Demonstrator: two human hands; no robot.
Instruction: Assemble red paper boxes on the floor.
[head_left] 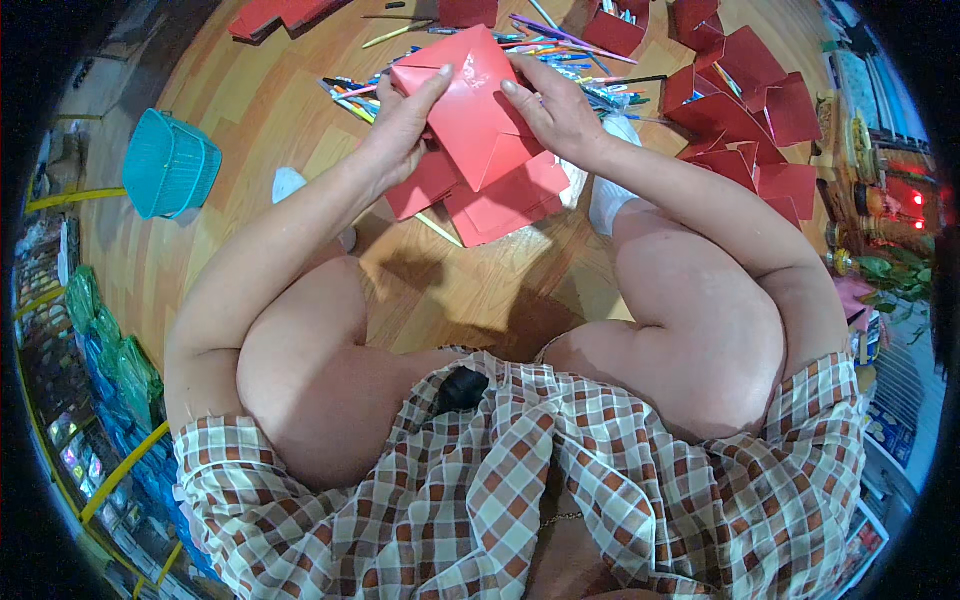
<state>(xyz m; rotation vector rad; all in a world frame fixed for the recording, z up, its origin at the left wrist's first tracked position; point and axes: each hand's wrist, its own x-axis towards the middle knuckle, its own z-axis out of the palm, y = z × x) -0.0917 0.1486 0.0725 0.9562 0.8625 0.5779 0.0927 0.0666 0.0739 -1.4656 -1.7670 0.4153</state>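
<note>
A red cardboard box [470, 110] with a glossy patch on its upper face is held up between my two hands. My left hand [408, 125] grips its left edge, thumb on top and fingers underneath. On the right edge, my right hand [555, 110] has its thumb on the face, with the other fingers along the far side. Below the box, more red cardboard pieces [505, 205] lie on the floor between my feet. A spread of pens and pencils [590, 75] in many colours lies just beyond my hands, partly hidden by the box.
Several opened red boxes [735, 90] stand at the right, some with pens inside. Red cardboard [285, 15] lies at the far left. A turquoise plastic basket [172, 165] sits on the wooden floor [270, 120] at the left. Shelves with goods [60, 400] line the left edge.
</note>
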